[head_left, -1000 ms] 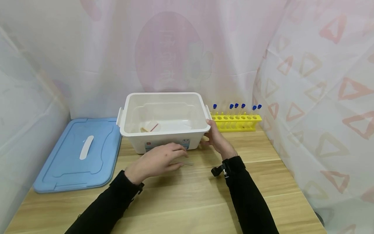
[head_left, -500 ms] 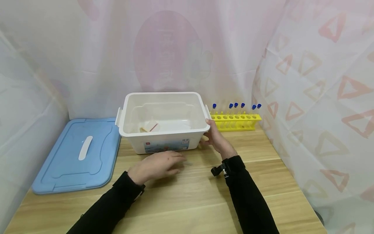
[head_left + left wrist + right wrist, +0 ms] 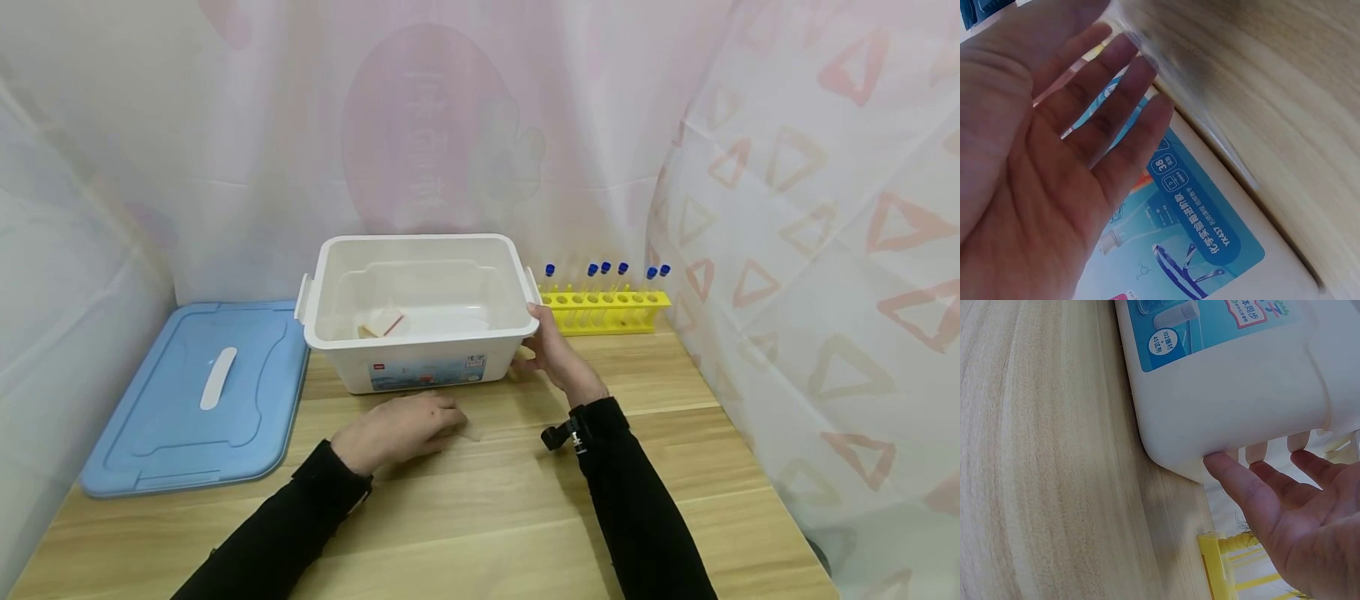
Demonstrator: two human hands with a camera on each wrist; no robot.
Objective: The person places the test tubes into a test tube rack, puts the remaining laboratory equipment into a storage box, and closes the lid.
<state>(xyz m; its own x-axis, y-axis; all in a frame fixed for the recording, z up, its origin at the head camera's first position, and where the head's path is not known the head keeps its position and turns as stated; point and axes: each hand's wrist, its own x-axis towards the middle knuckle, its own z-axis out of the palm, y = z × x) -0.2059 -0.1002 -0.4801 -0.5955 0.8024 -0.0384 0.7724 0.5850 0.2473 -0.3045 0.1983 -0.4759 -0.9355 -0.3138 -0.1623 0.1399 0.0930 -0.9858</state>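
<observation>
A white plastic storage bin (image 3: 420, 341) stands on the table, its front wall carrying a blue label (image 3: 1172, 250). Low in front of that wall, my left hand (image 3: 401, 429) pinches a thin clear tube (image 3: 1222, 140) between thumb and index finger; the other fingers are loosely extended in the left wrist view. The tube's tip (image 3: 471, 432) points to the right, blurred in the head view. My right hand (image 3: 557, 360) holds the bin's right end, thumb at the rim and fingertips (image 3: 1225, 465) against the outer wall. Inside the bin lie a few small pieces (image 3: 384, 323), too small to identify.
A blue lid (image 3: 180, 417) with a white handle lies flat left of the bin. Behind the right hand stands a yellow rack (image 3: 611, 315) of several blue-capped test tubes. Pale patterned curtains (image 3: 795, 208) enclose the wooden table (image 3: 517, 517) at the back and sides.
My left hand has moved slightly down and left, away from the bin's front wall, with the tube, uncovering more of the label. The right hand keeps its place on the bin.
</observation>
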